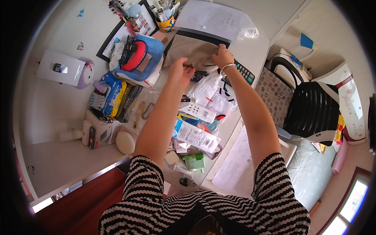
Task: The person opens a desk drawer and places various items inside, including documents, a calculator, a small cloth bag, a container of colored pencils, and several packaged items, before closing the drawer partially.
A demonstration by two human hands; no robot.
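Observation:
A beige fabric pouch (192,49) with a dark upper edge lies at the far end of the desk. At its right edge my right hand (223,57), with a silver bangle on the wrist, grips the fabric between thumb and fingers. The cloth is creased by that thumb. By the pouch's lower left edge is my left hand (181,73), cupped, with its thumb apart from the fingers. Under and between my arms lie a white plastic bag (207,88), white packaging (198,139) and a green plastic box (194,161). A calculator (244,72) sits beside my right wrist.
Left of my arms stand a blue open pouch (150,53) with a red brush, a blue wipes pack (111,92) and a white box (103,133). A pen cup (166,24) and papers in a clear sleeve (211,17) are farther back. A black-backed chair (313,107) stands right.

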